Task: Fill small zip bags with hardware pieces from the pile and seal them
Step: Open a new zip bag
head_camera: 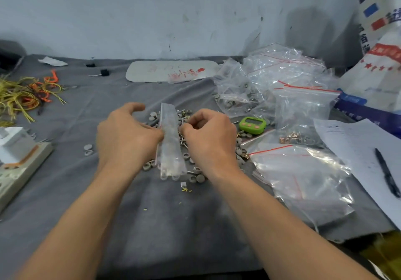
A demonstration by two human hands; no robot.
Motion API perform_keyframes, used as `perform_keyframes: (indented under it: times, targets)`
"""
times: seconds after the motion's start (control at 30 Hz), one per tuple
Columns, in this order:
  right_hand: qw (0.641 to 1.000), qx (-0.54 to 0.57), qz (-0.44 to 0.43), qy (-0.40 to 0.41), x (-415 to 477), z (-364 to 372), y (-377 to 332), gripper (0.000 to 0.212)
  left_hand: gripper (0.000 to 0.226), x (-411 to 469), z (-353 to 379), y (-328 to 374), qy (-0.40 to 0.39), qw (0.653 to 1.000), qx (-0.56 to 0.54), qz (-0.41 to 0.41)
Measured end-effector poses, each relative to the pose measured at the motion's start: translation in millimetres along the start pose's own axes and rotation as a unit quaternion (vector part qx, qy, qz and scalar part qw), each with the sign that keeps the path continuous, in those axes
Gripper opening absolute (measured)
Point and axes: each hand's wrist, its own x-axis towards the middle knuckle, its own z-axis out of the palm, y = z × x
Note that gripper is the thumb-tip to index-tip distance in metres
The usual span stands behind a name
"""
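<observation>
A small clear zip bag (171, 143) stands edge-on between my hands, above the pile of hardware pieces (191, 166). The pile is grey round caps, screws and a few brass bits on the grey cloth. My left hand (125, 136) pinches the bag's left side with thumb and fingers. My right hand (208, 134) pinches its right side with curled fingers. What is inside the bag is hard to make out.
Clear zip bags with red strips (282, 88) are heaped at the right, more (303, 177) lie nearer. A green timer (252, 125) sits by the pile. Paper with a pen (387, 172) lies far right, yellow and orange ties (28, 95) at the left, a power strip (19, 164) near the left edge.
</observation>
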Motion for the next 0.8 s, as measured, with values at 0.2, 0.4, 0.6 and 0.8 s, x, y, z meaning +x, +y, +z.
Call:
perform_keyframes:
  times: [0.2, 0.4, 0.6, 0.8]
  targets:
    - [0.973, 0.145, 0.048, -0.174, -4.1, -4.2, -3.0, 0.026, 0.077, -7.0, 11.8, 3.8, -0.117, 0.986, -0.112, -0.035]
    - [0.95, 0.198, 0.096, -0.22, 2.8, -15.5, 4.5, 0.024, 0.069, -15.0, 13.1, 7.4, -0.174, 0.967, -0.178, -0.045]
    - [0.956, 0.134, 0.04, -0.257, 6.7, -33.0, 11.8, 0.033, 0.048, -21.4, 12.3, 12.4, -0.28, 0.914, -0.28, -0.091]
    - [0.959, 0.064, 0.002, -0.277, -1.4, -43.3, 9.3, 0.029, 0.057, -28.1, 17.8, 16.8, -0.304, 0.911, -0.254, -0.114]
